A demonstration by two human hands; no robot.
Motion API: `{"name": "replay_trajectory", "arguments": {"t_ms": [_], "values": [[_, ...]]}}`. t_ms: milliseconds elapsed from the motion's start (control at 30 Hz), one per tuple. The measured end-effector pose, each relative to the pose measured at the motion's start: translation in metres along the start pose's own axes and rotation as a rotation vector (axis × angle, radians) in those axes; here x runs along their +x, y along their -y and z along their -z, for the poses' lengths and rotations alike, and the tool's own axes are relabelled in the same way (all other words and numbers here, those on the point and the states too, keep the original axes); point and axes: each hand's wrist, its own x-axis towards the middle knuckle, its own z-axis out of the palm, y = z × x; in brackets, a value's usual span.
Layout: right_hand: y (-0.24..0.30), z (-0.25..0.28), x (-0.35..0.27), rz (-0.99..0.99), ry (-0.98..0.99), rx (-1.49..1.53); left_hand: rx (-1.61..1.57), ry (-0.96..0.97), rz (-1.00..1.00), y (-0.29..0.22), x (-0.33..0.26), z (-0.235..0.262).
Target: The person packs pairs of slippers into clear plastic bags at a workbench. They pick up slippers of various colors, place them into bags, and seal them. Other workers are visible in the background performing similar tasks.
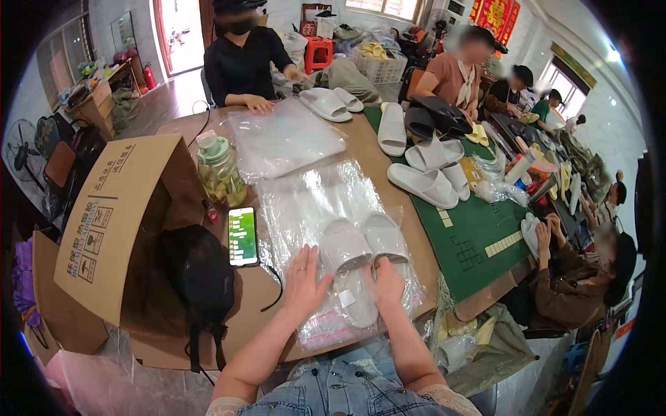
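A pair of pale grey slippers lies on a stack of clear plastic bags [291, 201] in front of me. My left hand [303, 281] rests flat on the bags beside the left slipper [345, 245], its fingers stretched out. My right hand [387, 283] is closed at the opening of the right slipper [385, 236], gripping it, and hides much of its sole. Shiny film shows around the pair; I cannot tell whether they are inside a bag or on top. A small white label [346, 298] shows near the left slipper's heel.
Left of the bags are a phone [242, 237], a glass jar [220, 170], a black bag [198, 267] and an open cardboard box [114, 236]. More slippers [423, 184] lie on a green mat [479, 236] at the right. Co-workers sit across and along the tables.
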Motion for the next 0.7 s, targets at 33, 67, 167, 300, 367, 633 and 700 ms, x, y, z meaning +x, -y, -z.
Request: {"name": "replay_trajectory", "arguments": {"t_ms": [33, 67, 167, 300, 367, 633, 700], "values": [[0.002, 0.0, 0.003, 0.002, 0.002, -0.033, 0.031, 0.01, -0.006, 0.001, 0.0, -0.001], [0.005, 0.001, 0.004, -0.002, 0.002, -0.063, 0.024, 0.01, -0.004, 0.001, 0.0, -0.001], [0.002, -0.005, 0.016, 0.014, -0.002, -0.047, 0.016, -0.001, -0.031, 0.001, 0.001, 0.0], [0.001, 0.006, 0.012, 0.019, 0.026, 0.056, -0.061, 0.004, 0.013, -0.008, 0.005, -0.002], [-0.006, 0.009, 0.0, 0.024, -0.003, 0.155, -0.12, 0.037, 0.109, -0.01, 0.009, 0.0], [-0.073, 0.066, -0.099, -0.079, -0.031, 0.074, -0.172, 0.03, 0.064, 0.002, 0.003, 0.0], [-0.114, 0.089, -0.124, -0.129, -0.379, 0.055, -0.14, 0.058, 0.054, -0.001, 0.004, -0.002]]}}
